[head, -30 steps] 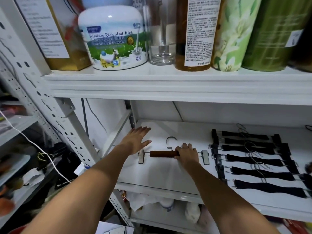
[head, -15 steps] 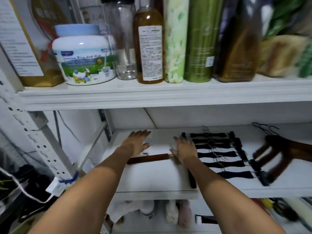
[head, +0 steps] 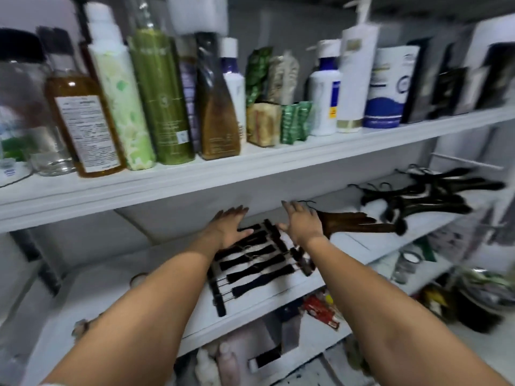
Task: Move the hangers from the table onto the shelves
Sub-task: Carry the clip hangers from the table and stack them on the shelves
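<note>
Both hands are flat and open, palms down, and hold nothing; the left hand (head: 229,227) has its fingers straight and close together, with the thumb out to the side; it lies over the far end of the row of black clip hangers (head: 257,264), and its thumb is on or just above the top one; the blur makes it hard to tell if it really touches.

The right hand (head: 302,224) is open too, fingers straight and pointing to the back of the shelf, thumb sticking out to the left; it is over the far right corner of the same row; a brown wooden hanger (head: 355,222) lies just beside it on the right, and one end seems to go under the hand; I cannot tell if they touch.

The black hangers lie side by side on the white middle shelf (head: 111,291), between the two arms; more dark hangers (head: 430,197) sit in a pile further right on that shelf.

The shelf above (head: 250,174) holds a green bottle (head: 161,101), a brown bottle (head: 83,126) and a white pump bottle (head: 356,76).
</note>
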Demonstrator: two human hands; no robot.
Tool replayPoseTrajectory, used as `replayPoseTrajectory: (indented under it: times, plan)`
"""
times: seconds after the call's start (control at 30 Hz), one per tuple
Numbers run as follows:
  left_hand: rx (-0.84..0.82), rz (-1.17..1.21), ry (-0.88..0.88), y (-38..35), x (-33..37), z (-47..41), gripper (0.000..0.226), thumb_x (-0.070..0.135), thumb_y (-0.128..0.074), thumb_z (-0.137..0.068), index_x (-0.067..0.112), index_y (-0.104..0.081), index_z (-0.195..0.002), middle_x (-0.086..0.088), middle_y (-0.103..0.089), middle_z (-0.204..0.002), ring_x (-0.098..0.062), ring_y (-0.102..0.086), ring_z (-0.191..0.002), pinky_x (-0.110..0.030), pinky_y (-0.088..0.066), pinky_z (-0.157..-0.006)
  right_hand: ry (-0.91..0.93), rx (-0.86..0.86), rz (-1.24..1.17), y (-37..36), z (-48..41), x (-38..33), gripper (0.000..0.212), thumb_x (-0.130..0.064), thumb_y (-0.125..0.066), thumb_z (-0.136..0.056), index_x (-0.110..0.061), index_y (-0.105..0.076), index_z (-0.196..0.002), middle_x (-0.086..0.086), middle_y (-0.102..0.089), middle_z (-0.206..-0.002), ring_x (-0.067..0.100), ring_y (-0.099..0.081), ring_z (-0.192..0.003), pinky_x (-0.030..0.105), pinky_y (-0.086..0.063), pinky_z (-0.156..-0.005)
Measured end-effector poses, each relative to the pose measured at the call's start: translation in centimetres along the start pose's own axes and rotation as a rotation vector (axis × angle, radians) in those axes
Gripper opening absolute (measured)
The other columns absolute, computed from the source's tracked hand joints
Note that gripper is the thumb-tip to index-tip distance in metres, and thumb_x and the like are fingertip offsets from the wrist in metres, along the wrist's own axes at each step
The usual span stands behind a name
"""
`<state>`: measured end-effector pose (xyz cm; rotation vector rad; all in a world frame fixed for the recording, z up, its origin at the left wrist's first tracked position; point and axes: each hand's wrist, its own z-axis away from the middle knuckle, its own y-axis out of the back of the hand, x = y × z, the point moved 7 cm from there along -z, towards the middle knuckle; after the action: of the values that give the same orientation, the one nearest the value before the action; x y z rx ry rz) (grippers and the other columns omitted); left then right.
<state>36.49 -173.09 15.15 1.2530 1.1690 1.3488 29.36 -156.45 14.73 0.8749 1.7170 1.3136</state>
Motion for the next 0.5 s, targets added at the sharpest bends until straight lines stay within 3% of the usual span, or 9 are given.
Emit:
replayPoseTrajectory:
  times: [0.33,0.5]
  plan:
    - [0.032,-0.005,-0.313,2.8,19.1,-6.6,0.072,0.055,-0.039,-0.094,0.023,-0.009,-0.152,0.000,-0.008,-0.161,-0.019,-0.009,-0.148,-0.037,-0.007,-0.121,-0.285,0.211,0.065,10.1,6.1,17.4,0.064,-0.046,-0.048,-0.095,-0.024,-0.024,-0.150,0.007,-0.027,-0.155,0.029,-0.033,-0.138,0.044,-0.029,-0.110]
    - [0.064,0.009,-0.457,3.3,29.3,-8.8,0.070,0.053,-0.038,-0.096,0.025,-0.007,-0.152,0.002,-0.006,-0.161,-0.016,-0.006,-0.149,-0.034,-0.001,-0.121,-0.456,0.260,0.091,14.0,10.7,26.3,0.065,-0.047,-0.046,-0.096,-0.025,-0.021,-0.152,0.007,-0.019,-0.159,0.029,-0.031,-0.140,0.044,-0.027,-0.111]
